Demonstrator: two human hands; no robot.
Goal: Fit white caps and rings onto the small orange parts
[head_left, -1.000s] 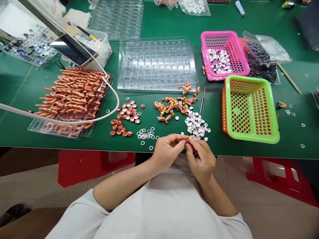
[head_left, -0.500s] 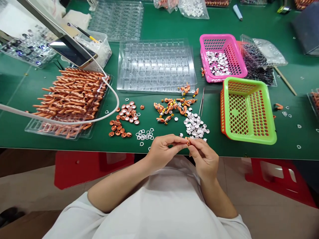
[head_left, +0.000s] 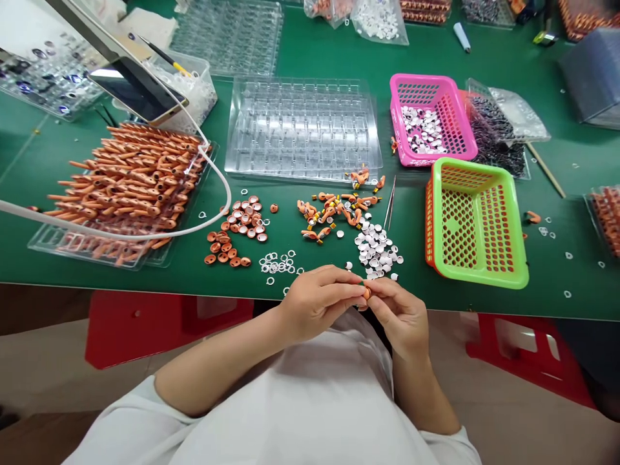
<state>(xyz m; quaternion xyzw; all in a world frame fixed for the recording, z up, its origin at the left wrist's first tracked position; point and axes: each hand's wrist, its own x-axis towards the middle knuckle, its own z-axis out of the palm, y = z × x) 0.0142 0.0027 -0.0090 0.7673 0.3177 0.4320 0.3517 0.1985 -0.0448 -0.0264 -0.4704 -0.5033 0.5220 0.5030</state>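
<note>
Between the fingertips of both hands sits a small orange plastic part [head_left: 367, 293], mostly covered by the fingers. My left hand [head_left: 320, 300] pinches it from the left, and my right hand [head_left: 401, 315] grips it from the right, at the table's front edge. Just beyond lies a pile of small white discs [head_left: 376, 248]. Clear rings [head_left: 278, 263] are scattered beyond my left hand. Farther left are round orange cups [head_left: 245, 216], some with white insides. Curved orange pieces with yellow bits [head_left: 334, 210] lie in the middle, near metal tweezers [head_left: 390, 203].
A green basket [head_left: 520, 258] stands at the right, with a pink basket [head_left: 460, 139] of white and black pieces behind it. Clear trays [head_left: 303, 129] lie at the back. A stack of orange sticks [head_left: 130, 177] and a phone [head_left: 138, 90] are left, crossed by a white cable [head_left: 220, 219].
Both hands have dropped slightly toward the body and turned the orange part a little, so a rounder orange face shows. The camera view has shifted slightly.
</note>
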